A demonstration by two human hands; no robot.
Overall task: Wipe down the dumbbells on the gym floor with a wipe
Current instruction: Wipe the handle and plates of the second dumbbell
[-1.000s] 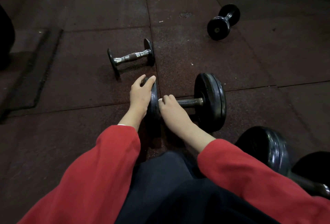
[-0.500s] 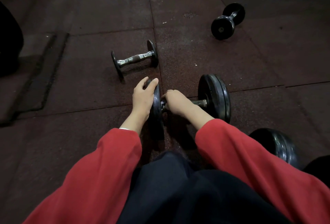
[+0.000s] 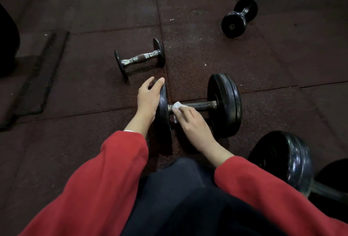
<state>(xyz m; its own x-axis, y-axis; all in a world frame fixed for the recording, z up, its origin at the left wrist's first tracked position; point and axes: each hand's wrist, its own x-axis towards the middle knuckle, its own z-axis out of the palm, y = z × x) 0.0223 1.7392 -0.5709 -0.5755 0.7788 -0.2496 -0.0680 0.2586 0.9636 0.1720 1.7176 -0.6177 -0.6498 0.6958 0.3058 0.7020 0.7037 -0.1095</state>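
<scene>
The wipe is white. The plate dumbbell has black plates and a dull brownish-grey bar. The small dumbbell has black ends and a shiny chrome handle. The far dumbbell is all black. The sleeves are red, the trousers black, the rubber floor tiles speckled dark maroon.

near dumbbell cropped at right edge

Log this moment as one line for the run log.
step: wiping handle | left hand: steadying dumbbell by its left plate | right hand: pressing wipe on bar near left plate | other dumbbells: untouched
</scene>
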